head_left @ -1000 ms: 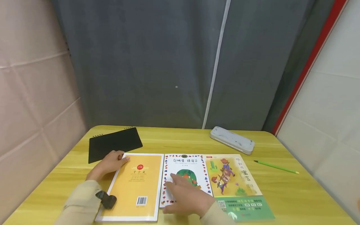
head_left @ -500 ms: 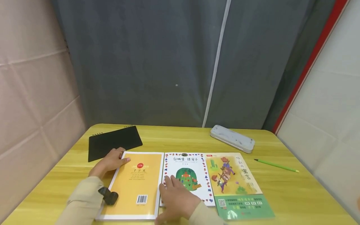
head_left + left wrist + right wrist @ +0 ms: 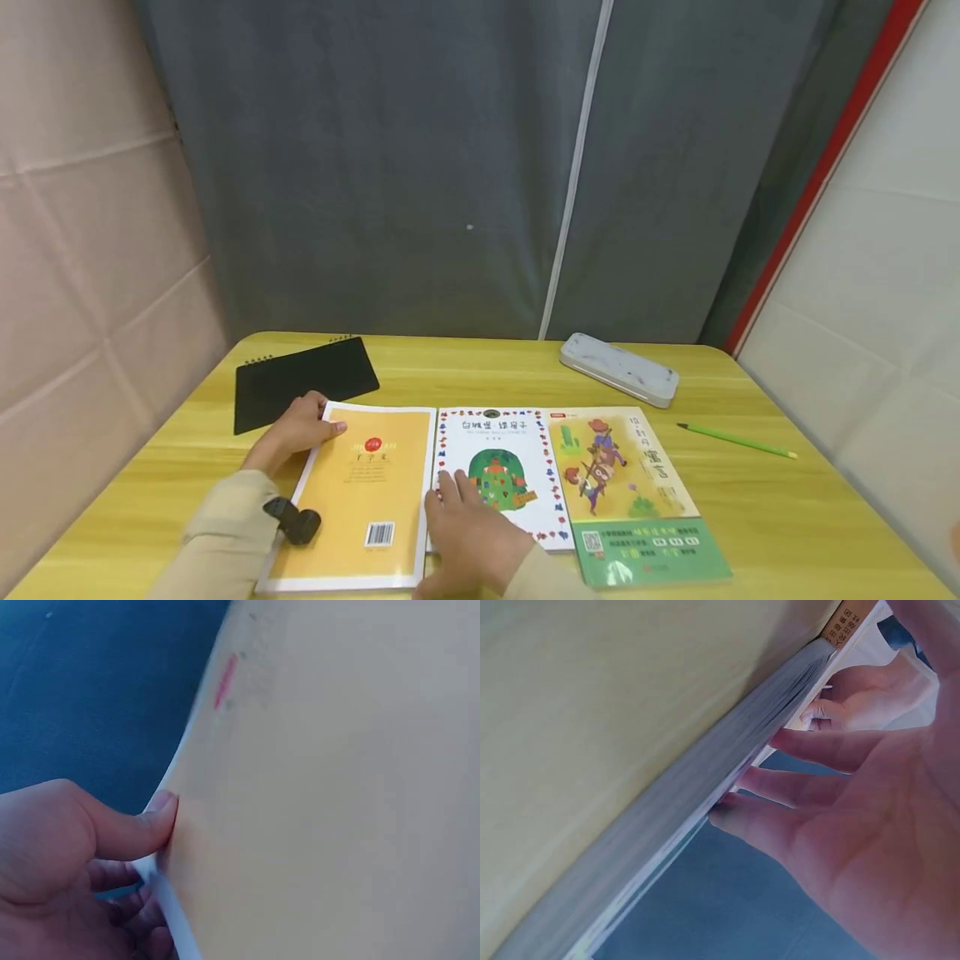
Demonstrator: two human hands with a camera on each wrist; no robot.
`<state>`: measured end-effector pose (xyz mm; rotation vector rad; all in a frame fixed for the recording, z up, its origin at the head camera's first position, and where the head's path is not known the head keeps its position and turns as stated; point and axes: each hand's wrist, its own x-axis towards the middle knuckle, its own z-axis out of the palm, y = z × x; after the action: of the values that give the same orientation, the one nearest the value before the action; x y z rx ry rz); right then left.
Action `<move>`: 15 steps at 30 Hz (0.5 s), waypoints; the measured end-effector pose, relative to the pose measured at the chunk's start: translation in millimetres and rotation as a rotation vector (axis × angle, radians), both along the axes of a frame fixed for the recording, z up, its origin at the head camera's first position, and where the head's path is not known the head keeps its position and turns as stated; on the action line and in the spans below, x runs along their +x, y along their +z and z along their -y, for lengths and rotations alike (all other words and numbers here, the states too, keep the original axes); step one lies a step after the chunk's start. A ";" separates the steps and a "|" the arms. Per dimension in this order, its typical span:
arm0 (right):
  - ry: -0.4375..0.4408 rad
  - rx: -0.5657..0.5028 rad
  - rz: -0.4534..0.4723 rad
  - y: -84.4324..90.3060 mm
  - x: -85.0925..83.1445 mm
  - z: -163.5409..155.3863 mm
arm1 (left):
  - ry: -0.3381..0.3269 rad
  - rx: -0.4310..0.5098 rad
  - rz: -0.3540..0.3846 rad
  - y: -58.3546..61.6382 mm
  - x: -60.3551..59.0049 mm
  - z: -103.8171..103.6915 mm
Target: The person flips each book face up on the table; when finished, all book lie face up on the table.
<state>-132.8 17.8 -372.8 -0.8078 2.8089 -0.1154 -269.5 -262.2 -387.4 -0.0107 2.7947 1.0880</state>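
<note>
A yellow book (image 3: 352, 517) with a white border and a barcode lies at the table's left. My left hand (image 3: 288, 433) pinches its upper left edge; in the left wrist view the thumb (image 3: 154, 821) presses on the cover, which bows slightly, with the other fingers beneath. To its right lies a white picture book (image 3: 498, 450) with a green house-like drawing. Over that book's lower left part is my right hand (image 3: 476, 533), fingers extended. In the right wrist view its fingertips (image 3: 754, 780) touch the page edges of a book.
A yellow-and-green book (image 3: 630, 492) adjoins the white one on its right. Behind lie a black spiral notebook (image 3: 307, 379) and a pale pencil case (image 3: 618, 367). A green pencil (image 3: 735, 440) is at the right. A grey curtain (image 3: 375, 167) hangs behind the table.
My right hand has moved left and nearer from the middle of the white book, uncovering its drawing. The left hand keeps its place, and the yellow book's upper left corner has shifted slightly left.
</note>
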 end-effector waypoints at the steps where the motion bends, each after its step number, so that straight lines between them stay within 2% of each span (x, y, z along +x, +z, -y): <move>1: 0.000 -0.001 0.002 -0.8 0.2 -0.1 | 0.028 0.041 0.012 -0.7 -0.4 -1.3; 4: 0.009 0.018 -0.020 -2.7 1.3 0.6 | 0.087 0.139 0.017 -2.5 1.5 -3.7; 9: -0.003 0.019 -0.043 -4.2 1.3 1.4 | 0.107 0.218 -0.038 -4.8 4.6 -5.5; 15: 0.001 0.043 -0.083 -5.4 0.2 2.6 | 0.105 0.467 -0.080 -9.9 0.8 -3.4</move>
<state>-132.6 15.2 -378.2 -0.8230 2.8776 -0.0218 -268.7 -258.8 -397.3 -0.0649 2.5561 1.7748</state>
